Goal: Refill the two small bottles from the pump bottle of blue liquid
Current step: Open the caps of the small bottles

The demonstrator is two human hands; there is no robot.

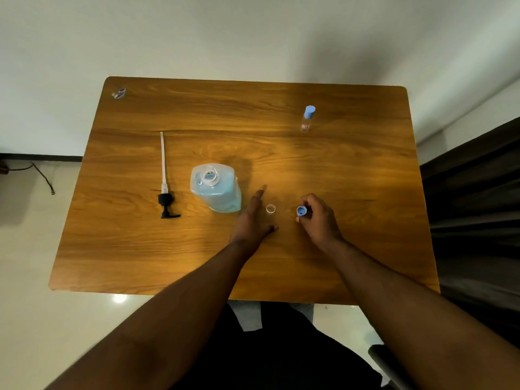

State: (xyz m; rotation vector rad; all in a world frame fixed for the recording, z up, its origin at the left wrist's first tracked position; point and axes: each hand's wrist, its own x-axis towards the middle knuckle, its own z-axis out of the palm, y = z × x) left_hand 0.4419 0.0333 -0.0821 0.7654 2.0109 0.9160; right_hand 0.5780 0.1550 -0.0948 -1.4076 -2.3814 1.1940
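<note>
The big clear bottle of blue liquid stands uncapped near the table's middle. Its black pump head with a long white tube lies flat to its left. A small clear bottle stands open, seen from above as a white rim, between my hands. My left hand rests open beside it, fingers spread, not gripping it. My right hand pinches a small blue cap just right of the open bottle. A second small bottle with a blue cap stands far back on the right.
The wooden table has rounded corners; a small crumpled wrapper lies at its far left corner. A dark curtain hangs close to the right edge. A cable trails on the floor at left.
</note>
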